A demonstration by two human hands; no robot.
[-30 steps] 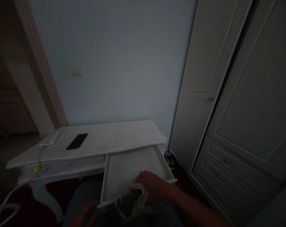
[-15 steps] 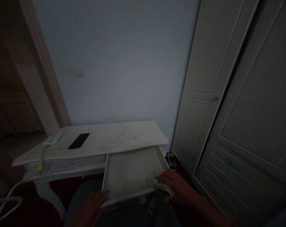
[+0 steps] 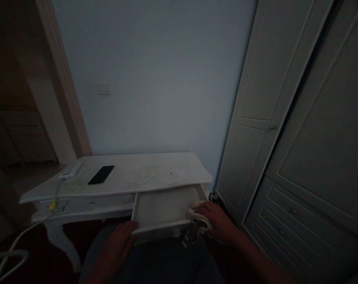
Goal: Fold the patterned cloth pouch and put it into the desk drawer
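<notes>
A white desk (image 3: 143,173) stands against the pale wall, its right-hand drawer (image 3: 164,209) partly pulled out and bare inside. My left hand (image 3: 120,242) rests flat against the drawer's front left corner, fingers stretched. My right hand (image 3: 217,221) is closed around a crumpled pale cloth (image 3: 198,219) at the drawer's front right corner; part of the cloth hangs below the drawer front. The room is dim.
A black phone (image 3: 101,174) and a white power strip (image 3: 71,170) with a cable running off to the left lie on the desk top. A tall white wardrobe (image 3: 300,138) with drawers fills the right side. A door frame (image 3: 63,86) stands at left.
The drawer has slid partway back into the desk. My right hand with the cloth moved from the drawer's front middle to its right corner. My left hand came up onto the drawer front.
</notes>
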